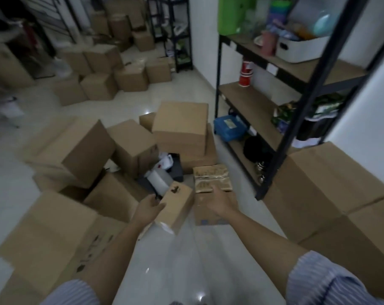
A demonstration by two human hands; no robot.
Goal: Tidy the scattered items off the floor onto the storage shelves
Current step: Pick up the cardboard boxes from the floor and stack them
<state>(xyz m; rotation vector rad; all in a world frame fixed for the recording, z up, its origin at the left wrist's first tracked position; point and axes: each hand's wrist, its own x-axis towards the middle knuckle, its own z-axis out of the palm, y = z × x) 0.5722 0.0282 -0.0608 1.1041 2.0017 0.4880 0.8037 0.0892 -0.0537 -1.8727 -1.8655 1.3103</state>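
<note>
A small tilted cardboard box (178, 205) with torn tape at its near end is gripped by my left hand (148, 209) at its left side. My right hand (219, 200) grips the near edge of a taped brown box (211, 177) that sits on the floor beside it. White and dark items (162, 175) lie between the boxes behind. The black-framed storage shelves (248, 100) with wooden boards stand to the right.
Several cardboard boxes (182, 126) are piled on the floor ahead and left, and a large box (332, 190) stands at the right. The shelves hold a white bin (301, 48), red cups (245, 73) and a blue case (229, 126). More boxes (103, 69) fill the back.
</note>
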